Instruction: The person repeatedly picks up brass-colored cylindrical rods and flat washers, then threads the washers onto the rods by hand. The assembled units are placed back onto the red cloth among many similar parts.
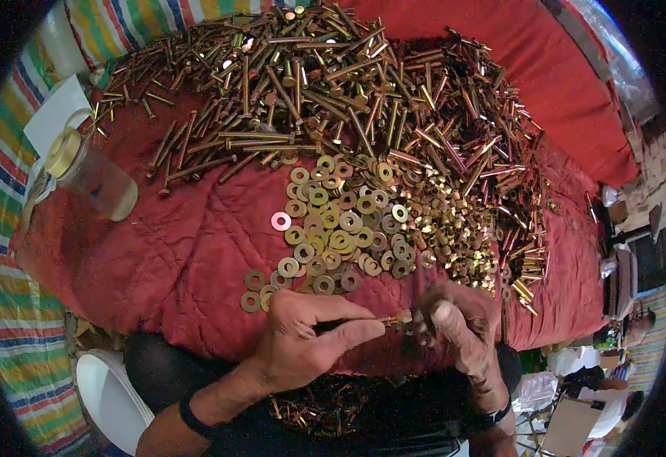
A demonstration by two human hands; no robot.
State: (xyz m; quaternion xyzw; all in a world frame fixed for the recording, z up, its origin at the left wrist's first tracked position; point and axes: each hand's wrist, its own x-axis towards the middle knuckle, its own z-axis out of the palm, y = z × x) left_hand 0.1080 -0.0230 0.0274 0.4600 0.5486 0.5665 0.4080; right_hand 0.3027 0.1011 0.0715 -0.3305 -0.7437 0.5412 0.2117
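Between the thumb and forefinger of my left hand [302, 335] is a slim bolt [392, 320], held roughly level and pointing right. My right hand [466, 327] is at the bolt's far end, thumb raised; its fingers are smeared by motion and hide whatever is there. Just beyond both hands, flat brass-coloured washers [340, 228] lie in a loose heap on the red cloth [196, 259]. Small shiny nuts [455, 228] are piled to the right of the washers. Behind them spreads a large mound of long bolts [302, 84].
A clear jar with a yellow lid [93, 175] lies tilted at the left, near a white sheet [57, 114]. Below my hands is a heap of assembled-looking fasteners [321, 407]. A white chair [108, 392] stands lower left. Other people [611, 404] are at the far right.
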